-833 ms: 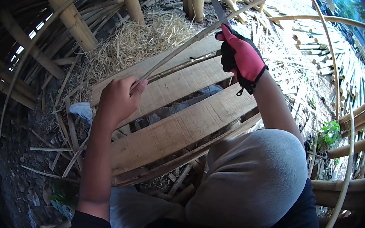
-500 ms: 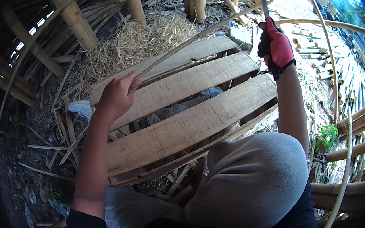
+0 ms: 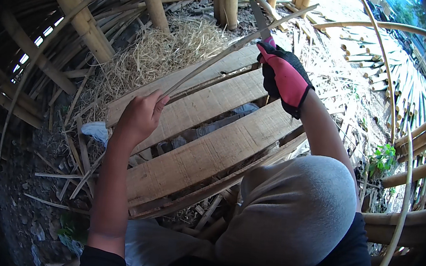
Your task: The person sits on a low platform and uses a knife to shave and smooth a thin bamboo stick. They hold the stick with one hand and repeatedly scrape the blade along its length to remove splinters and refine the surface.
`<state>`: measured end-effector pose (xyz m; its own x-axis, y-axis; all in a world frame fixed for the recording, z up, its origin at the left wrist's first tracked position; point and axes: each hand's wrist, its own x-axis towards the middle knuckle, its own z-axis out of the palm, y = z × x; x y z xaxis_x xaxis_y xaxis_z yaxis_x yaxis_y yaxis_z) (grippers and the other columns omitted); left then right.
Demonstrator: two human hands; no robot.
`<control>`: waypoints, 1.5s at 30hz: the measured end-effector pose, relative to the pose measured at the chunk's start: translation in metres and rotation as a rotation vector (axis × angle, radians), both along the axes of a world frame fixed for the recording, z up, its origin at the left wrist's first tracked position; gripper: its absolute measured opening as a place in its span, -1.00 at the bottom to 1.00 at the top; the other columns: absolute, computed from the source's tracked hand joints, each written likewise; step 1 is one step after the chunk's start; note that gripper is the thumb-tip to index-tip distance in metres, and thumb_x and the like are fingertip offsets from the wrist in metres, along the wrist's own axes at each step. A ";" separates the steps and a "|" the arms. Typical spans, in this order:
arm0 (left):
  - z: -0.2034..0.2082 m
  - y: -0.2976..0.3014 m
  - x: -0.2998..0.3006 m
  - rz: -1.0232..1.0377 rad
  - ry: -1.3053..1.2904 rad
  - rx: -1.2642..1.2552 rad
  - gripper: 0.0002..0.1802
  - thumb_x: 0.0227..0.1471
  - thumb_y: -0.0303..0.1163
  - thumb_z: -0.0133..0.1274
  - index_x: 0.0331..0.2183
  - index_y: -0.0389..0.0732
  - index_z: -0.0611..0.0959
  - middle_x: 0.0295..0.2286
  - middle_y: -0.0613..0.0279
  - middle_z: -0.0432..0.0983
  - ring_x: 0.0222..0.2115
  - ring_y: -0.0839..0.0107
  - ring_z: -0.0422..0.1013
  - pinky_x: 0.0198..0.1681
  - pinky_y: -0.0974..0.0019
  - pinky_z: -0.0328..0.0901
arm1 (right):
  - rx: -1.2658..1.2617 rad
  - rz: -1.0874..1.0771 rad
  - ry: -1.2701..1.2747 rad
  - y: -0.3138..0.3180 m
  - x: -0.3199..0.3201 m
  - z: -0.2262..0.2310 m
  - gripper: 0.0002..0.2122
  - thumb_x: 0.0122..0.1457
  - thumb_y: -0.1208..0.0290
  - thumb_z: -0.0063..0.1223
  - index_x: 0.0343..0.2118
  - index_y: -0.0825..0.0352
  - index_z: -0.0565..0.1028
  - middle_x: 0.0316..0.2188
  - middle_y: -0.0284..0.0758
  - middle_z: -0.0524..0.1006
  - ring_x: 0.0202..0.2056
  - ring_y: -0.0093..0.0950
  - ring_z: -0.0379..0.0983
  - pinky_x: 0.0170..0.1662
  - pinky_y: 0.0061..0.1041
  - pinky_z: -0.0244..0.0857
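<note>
My bare left hand (image 3: 143, 114) is closed around the near end of a long, thin bamboo strip (image 3: 208, 63). The strip slants up and away to the right, above a slatted wooden bench (image 3: 205, 159). In a red and black glove, my right hand (image 3: 283, 77) grips a knife (image 3: 259, 19) by its pinkish handle. The blade points up and away, crossing the strip near its far part. Whether the edge touches the strip I cannot tell. Under the slats, some dark and bluish things show only in part.
A heap of pale shavings (image 3: 151, 56) lies beyond the bench. Bamboo posts (image 3: 224, 3) stand behind it. Cut bamboo poles (image 3: 410, 86) are stacked at the right, near a small green plant (image 3: 382, 158). My cloth-covered knee (image 3: 293, 209) rises at the bench's near side.
My right hand has come left and nearer with the knife, from beyond the bench's right end to beside the strip. My left hand keeps its hold, almost unmoved.
</note>
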<state>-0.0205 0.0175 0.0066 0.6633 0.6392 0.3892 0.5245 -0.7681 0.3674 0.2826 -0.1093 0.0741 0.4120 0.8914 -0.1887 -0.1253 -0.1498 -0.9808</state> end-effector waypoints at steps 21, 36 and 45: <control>0.000 0.003 -0.008 -0.009 0.001 0.013 -0.61 0.33 -0.13 -0.10 -0.22 -0.31 0.56 -0.58 -0.22 0.46 -0.46 -0.25 0.43 -0.43 -0.09 0.29 | 0.024 0.154 -0.058 0.005 0.027 0.008 -0.73 0.31 0.08 -0.02 -0.31 0.21 0.46 -0.68 -0.61 0.22 -0.74 -0.72 0.04 -0.68 -0.61 -0.11; 0.010 -0.021 0.008 0.079 0.146 -0.029 -0.58 0.33 -0.13 -0.11 -0.15 -0.33 0.58 -0.57 -0.23 0.47 -0.44 -0.25 0.45 -0.37 -0.09 0.32 | 0.111 -0.545 -1.552 0.027 0.005 -0.034 -0.82 0.25 0.21 0.03 -0.26 0.15 0.57 -0.43 -0.23 0.58 -0.40 -0.13 0.58 -0.34 -0.16 0.42; 0.009 -0.019 0.007 0.118 0.336 0.002 -0.65 0.31 -0.13 -0.08 -0.25 -0.24 0.57 -0.55 -0.18 0.51 -0.42 -0.22 0.47 -0.37 -0.14 0.33 | -0.303 0.037 -1.334 0.020 0.032 -0.036 -0.61 0.32 0.09 -0.15 -0.21 0.30 0.62 -0.22 -0.04 0.62 -0.18 -0.08 0.58 -0.07 -0.19 0.43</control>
<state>-0.0133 -0.0016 0.0152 0.6763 0.7182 0.1634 0.7008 -0.6958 0.1575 0.3149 -0.0891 0.0386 0.4104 0.9008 0.1415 0.8893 -0.3611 -0.2806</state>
